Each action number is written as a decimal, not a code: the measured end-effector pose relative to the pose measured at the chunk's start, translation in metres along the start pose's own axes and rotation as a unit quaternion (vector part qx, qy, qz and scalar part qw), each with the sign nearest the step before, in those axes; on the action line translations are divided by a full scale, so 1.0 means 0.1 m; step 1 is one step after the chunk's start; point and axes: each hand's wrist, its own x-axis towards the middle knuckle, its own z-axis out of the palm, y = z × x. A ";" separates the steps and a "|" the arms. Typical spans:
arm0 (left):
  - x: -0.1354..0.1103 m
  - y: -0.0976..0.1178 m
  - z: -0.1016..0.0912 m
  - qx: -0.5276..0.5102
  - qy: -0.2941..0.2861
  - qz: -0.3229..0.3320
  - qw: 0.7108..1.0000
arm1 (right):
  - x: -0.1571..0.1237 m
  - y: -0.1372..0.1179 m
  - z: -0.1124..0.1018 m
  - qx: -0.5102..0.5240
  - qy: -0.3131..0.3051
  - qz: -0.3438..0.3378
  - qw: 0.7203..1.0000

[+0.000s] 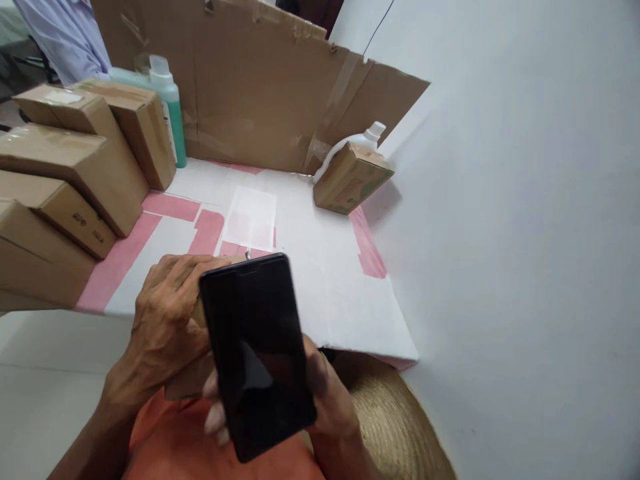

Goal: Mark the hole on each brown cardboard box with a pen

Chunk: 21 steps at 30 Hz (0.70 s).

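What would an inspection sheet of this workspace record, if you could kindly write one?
Surface: white tabletop with pink patches; a white sheet lies on it.
Things in hand: phone, screen dark; small carton, partly hidden.
Clutter: cardboard boxes along the left; green-liquid bottle beside them; white bottle behind another box at right.
Hands: left hand on the carton, fingertips partly hidden; right hand holds the phone.
Cables: thin dark line, possibly a wire, above the cardboard panel.
Surroundings: white wall at right.

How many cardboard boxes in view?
7: five boxes at left, a far box at right, a near box under the left hand, partly hidden. More may be hidden behind the five.
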 end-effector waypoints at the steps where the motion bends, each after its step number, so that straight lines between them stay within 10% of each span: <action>1: -0.01 -0.01 -0.01 -0.005 0.001 -0.007 1.000 | 0.03 0.06 0.02 -0.013 0.009 -0.005 1.000; 21: 0.00 -0.03 -0.03 -0.021 -0.009 -0.036 0.999 | 0.08 0.18 0.05 0.088 0.011 0.073 0.993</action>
